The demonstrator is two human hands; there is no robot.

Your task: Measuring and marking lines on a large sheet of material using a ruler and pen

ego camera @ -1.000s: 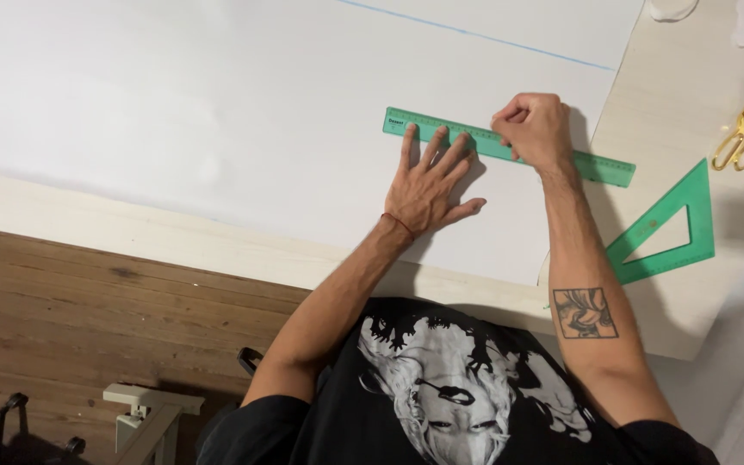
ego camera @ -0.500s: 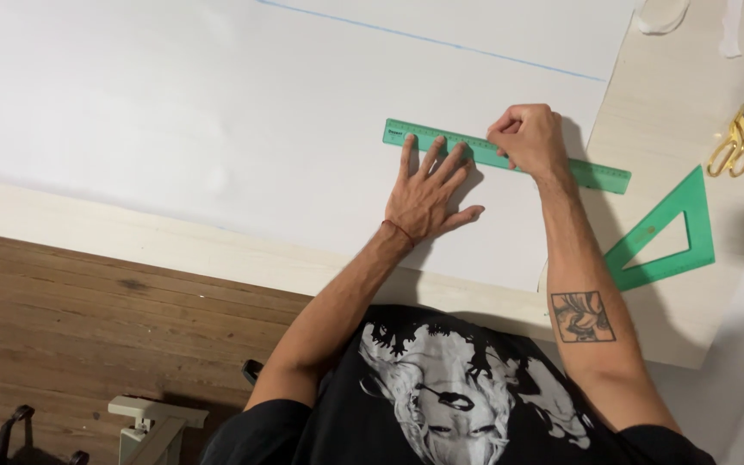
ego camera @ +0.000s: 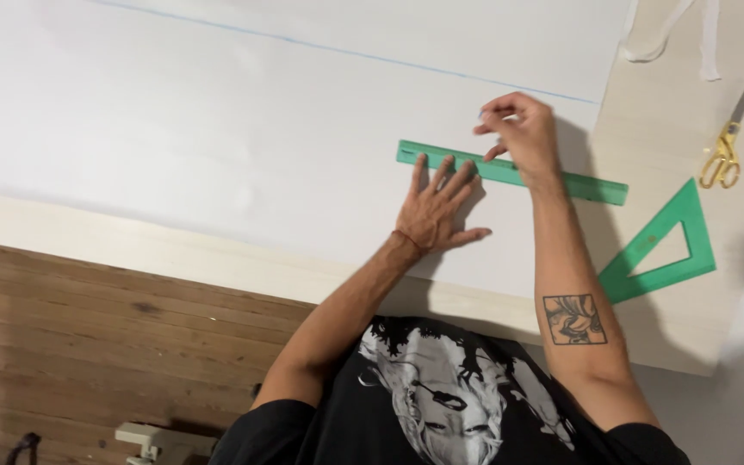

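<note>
My left hand point(ego camera: 441, 202) lies flat with fingers spread, fingertips pressing on a long green ruler point(ego camera: 579, 185). The ruler rests on a large white sheet point(ego camera: 217, 129) that covers most of a pale wooden table point(ego camera: 131, 250). My right hand point(ego camera: 518, 129) hovers just above the ruler's far edge with fingers pinched together. Whether something small is between them is unclear. A thin blue line point(ego camera: 303, 45) runs across the sheet just beyond that hand.
A green set square point(ego camera: 660, 250) lies on the bare table right of my right forearm. Yellow-handled scissors point(ego camera: 728, 146) and white strips point(ego camera: 647, 43) are at the far right. Below the table's near edge are a wooden floor point(ego camera: 88, 344) and a pale object point(ego camera: 157, 439).
My right hand has lifted off the ruler's edge and moved up toward the blue line, its fist loosening into a pinch. My left hand stays pressed on the ruler.
</note>
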